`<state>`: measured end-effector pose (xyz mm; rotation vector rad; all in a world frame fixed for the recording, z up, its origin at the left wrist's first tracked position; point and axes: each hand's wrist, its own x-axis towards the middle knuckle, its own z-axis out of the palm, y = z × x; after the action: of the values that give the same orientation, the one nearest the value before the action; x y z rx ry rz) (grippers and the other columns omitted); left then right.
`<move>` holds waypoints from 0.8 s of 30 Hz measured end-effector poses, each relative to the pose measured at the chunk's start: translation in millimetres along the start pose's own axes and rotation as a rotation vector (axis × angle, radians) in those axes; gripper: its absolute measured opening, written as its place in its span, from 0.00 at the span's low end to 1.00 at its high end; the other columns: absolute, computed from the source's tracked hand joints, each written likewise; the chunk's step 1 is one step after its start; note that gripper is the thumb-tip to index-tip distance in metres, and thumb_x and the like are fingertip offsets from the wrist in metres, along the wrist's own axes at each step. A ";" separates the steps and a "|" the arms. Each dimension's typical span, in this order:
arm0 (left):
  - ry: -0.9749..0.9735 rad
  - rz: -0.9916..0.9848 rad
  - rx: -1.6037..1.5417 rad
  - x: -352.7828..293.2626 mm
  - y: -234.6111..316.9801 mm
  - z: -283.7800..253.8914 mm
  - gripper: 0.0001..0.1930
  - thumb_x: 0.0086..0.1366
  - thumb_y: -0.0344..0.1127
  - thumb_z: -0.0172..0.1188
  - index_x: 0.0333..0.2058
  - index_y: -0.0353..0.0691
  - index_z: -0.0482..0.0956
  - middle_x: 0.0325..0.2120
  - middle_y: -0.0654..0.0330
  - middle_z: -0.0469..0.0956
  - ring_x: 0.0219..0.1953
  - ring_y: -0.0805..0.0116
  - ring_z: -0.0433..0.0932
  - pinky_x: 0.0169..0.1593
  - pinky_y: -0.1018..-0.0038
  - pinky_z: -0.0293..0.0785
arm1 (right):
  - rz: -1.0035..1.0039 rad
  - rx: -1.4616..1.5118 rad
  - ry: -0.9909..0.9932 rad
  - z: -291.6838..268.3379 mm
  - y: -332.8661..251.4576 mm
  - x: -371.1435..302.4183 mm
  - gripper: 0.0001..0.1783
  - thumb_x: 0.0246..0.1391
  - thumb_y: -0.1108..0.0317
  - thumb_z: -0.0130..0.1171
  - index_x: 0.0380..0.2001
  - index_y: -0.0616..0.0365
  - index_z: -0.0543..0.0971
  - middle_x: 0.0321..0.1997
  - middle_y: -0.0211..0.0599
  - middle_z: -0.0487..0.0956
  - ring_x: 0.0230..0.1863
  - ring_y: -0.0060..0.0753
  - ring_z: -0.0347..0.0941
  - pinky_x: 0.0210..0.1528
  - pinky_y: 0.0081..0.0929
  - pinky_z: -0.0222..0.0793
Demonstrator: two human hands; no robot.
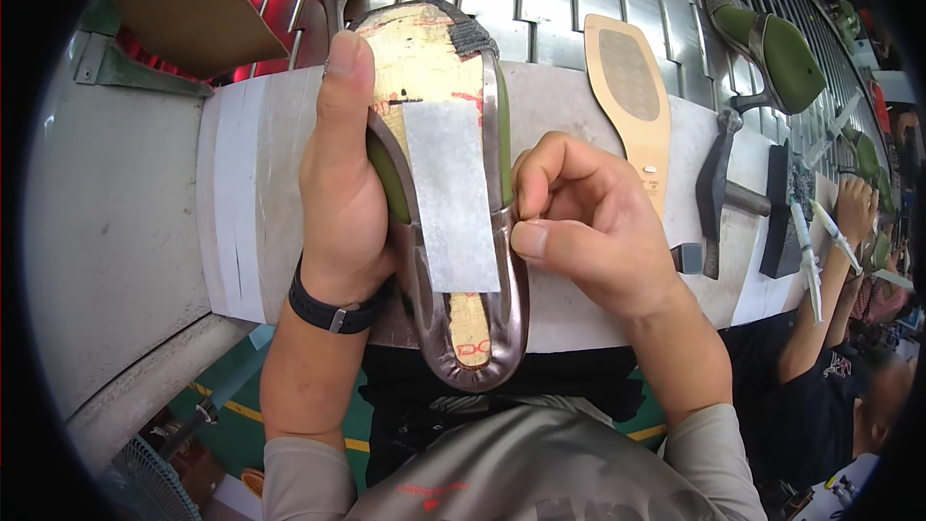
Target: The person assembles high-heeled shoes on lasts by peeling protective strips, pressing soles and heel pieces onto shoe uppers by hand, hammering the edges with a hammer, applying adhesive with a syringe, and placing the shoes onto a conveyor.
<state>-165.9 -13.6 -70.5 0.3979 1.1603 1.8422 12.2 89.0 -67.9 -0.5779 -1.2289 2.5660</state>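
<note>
A shoe (418, 246) with a metallic pewter upper around a green form is held bottom up in front of me, its rounded heel end toward me. On its cream underside lies a white rectangular strip (449, 198). My left hand (340, 169) is wrapped round the shoe's left side, thumb up along the edge near the far end. At the shoe's right edge is my right hand (593, 222), fingers curled and thumb and forefinger drawn together in a pinch. Whatever lies between those fingertips is too small to make out.
A tan insole (648, 121), a hammer (719, 188) and a black block (779, 222) lie right on the bench (275, 150). Slatted metal rollers (540, 0) run behind, bearing another green-and-pewter shoe (772, 48). A co-worker's arm (820, 280) reaches in at right.
</note>
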 end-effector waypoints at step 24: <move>-0.019 0.004 0.025 2.8 -1.8 -6.8 0.33 0.80 0.65 0.46 0.52 0.36 0.82 0.42 0.59 0.87 0.40 0.73 0.85 0.46 0.75 0.81 | -0.040 -0.086 0.023 4.6 -0.5 3.0 0.11 0.56 0.76 0.72 0.36 0.59 0.77 0.36 0.26 0.82 0.38 0.14 0.77 0.43 0.16 0.74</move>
<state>-171.0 -14.9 -76.0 0.4310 1.1711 1.8252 7.4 87.3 -65.6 -0.5926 -1.3354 2.4767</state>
